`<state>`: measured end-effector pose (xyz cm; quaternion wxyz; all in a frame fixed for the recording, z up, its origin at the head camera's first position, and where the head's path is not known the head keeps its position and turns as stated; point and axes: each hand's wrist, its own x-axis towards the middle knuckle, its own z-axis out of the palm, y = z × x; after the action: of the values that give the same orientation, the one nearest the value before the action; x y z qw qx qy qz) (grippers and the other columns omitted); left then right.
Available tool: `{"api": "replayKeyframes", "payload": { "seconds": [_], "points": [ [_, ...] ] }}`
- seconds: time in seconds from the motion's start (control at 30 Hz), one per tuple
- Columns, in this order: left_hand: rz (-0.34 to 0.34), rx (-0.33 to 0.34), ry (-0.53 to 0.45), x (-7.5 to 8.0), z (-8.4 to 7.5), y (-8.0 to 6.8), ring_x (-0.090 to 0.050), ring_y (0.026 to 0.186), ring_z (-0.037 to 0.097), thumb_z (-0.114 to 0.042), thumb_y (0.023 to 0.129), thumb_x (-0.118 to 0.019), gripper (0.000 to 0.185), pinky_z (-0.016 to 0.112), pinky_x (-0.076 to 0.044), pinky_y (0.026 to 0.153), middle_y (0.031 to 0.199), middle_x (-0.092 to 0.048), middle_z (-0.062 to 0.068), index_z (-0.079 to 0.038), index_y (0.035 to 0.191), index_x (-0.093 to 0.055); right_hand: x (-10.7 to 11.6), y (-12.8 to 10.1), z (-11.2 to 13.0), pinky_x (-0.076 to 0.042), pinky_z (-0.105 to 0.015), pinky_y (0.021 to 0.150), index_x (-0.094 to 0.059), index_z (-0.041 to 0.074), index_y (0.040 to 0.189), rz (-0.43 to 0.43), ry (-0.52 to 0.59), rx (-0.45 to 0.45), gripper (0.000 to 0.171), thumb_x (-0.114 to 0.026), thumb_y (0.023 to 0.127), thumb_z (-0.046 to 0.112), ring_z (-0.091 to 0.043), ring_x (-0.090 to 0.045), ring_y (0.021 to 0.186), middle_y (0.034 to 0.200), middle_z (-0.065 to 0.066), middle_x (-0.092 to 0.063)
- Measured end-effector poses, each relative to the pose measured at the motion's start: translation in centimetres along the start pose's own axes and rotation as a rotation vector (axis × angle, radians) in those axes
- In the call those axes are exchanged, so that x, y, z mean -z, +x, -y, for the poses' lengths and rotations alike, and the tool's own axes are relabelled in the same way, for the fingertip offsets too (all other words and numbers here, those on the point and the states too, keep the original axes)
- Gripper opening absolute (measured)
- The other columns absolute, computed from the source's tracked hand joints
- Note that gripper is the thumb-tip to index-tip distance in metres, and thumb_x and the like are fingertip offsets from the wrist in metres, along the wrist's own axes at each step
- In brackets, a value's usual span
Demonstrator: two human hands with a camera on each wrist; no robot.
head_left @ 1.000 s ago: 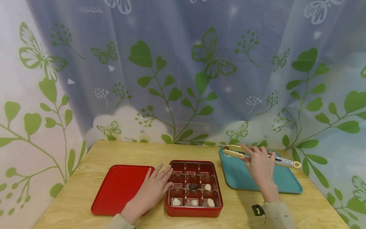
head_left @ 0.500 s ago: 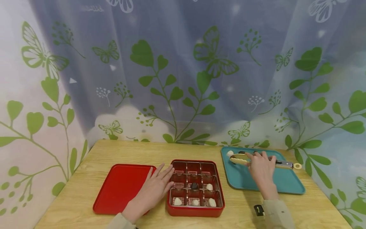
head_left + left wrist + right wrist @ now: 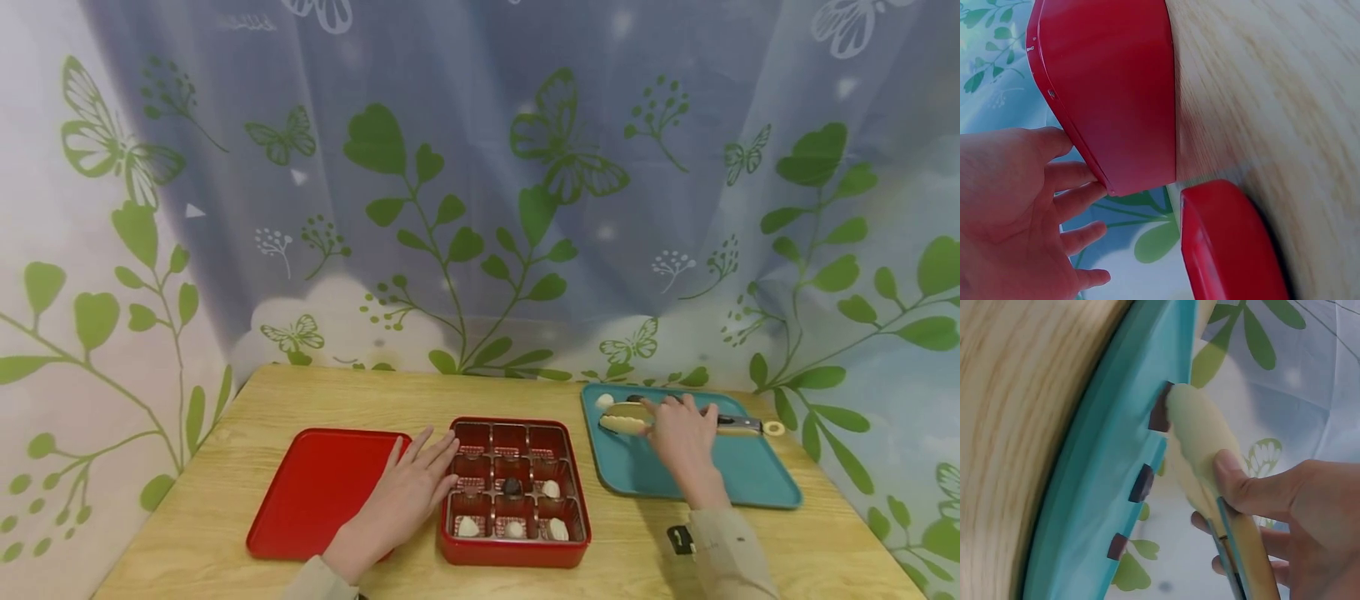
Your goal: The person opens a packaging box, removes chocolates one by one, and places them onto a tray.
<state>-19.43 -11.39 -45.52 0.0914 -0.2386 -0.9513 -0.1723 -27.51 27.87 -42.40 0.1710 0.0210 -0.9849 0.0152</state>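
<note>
My left hand (image 3: 401, 492) lies with spread fingers at the left rim of a red box (image 3: 516, 553); in the left wrist view the thumb and some fingertips touch that rim. Clear dividers split the box into compartments. Several white pieces and one dark chocolate (image 3: 512, 487) sit in its middle and front rows. Over the teal tray (image 3: 637, 475), my right hand (image 3: 684, 437) grips a pair of tongs (image 3: 624, 419) between thumb and fingers. In the right wrist view the tong tips are beside a brown chocolate (image 3: 1160, 411); whether they pinch it I cannot tell.
A red lid (image 3: 311, 492) lies left of the box, partly under my left arm. On the tray are a white piece (image 3: 604, 402) and more dark chocolates (image 3: 1142, 484). A printed curtain (image 3: 480, 250) hangs behind the wooden table (image 3: 375, 392).
My right hand has lowered the tongs toward the tray, and their arms have come closer together. The white piece at the tray's back left has come into sight. My left hand stays at the box.
</note>
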Motion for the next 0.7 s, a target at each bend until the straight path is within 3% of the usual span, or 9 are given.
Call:
{"api": "replayKeyframes", "payload": {
  "seconds": [0.13,0.3,0.37,0.57,0.7],
  "points": [
    [0.005,0.001,-0.008,0.1,0.0,0.0,-0.028,0.150,0.039,-0.030,0.107,-0.051,0.049,0.069,-0.018,0.117,0.158,-0.044,0.009,-0.004,0.149,-0.050,0.7,-0.3,0.1,-0.020,-0.049,0.072,-0.069,0.011,0.132,-0.087,0.010,0.012,0.046,-0.079,0.087,0.012,-0.033,-0.047,0.090,0.108,-0.016,-0.068],
    [0.003,0.005,-0.010,0.1,0.0,0.0,-0.028,0.150,0.039,-0.030,0.107,-0.051,0.049,0.069,-0.018,0.117,0.158,-0.044,0.009,-0.004,0.149,-0.051,1.7,-0.5,0.6,-0.031,-0.055,0.077,-0.072,0.012,0.129,-0.265,-0.003,0.096,0.048,-0.084,0.083,0.016,-0.037,-0.054,0.098,0.110,-0.015,-0.071],
    [0.001,0.003,-0.010,0.1,-0.1,0.0,-0.027,0.150,0.039,-0.029,0.107,-0.051,0.049,0.069,-0.018,0.117,0.158,-0.044,0.010,-0.004,0.149,-0.051,2.3,-0.6,1.0,-0.034,-0.059,0.081,-0.071,0.013,0.129,-0.282,-0.011,0.119,0.051,-0.086,0.080,0.017,-0.037,-0.055,0.100,0.110,-0.014,-0.071],
    [0.001,0.002,-0.019,0.1,0.0,0.0,-0.027,0.150,0.040,-0.029,0.107,-0.052,0.049,0.070,-0.018,0.116,0.158,-0.044,0.010,-0.004,0.149,-0.050,4.0,-1.0,2.5,-0.036,-0.063,0.087,-0.069,0.017,0.133,-0.277,-0.042,0.207,0.061,-0.085,0.076,0.001,-0.036,-0.056,0.104,0.112,-0.010,-0.070],
    [0.003,0.003,-0.031,0.1,0.0,0.0,-0.026,0.150,0.040,-0.028,0.107,-0.052,0.049,0.070,-0.018,0.116,0.158,-0.043,0.010,-0.003,0.149,-0.050,4.8,-1.2,3.7,-0.039,-0.061,0.089,-0.069,0.019,0.132,-0.346,-0.058,0.296,0.059,-0.087,0.077,0.007,-0.032,-0.057,0.102,0.111,-0.007,-0.071]
  ]
}}
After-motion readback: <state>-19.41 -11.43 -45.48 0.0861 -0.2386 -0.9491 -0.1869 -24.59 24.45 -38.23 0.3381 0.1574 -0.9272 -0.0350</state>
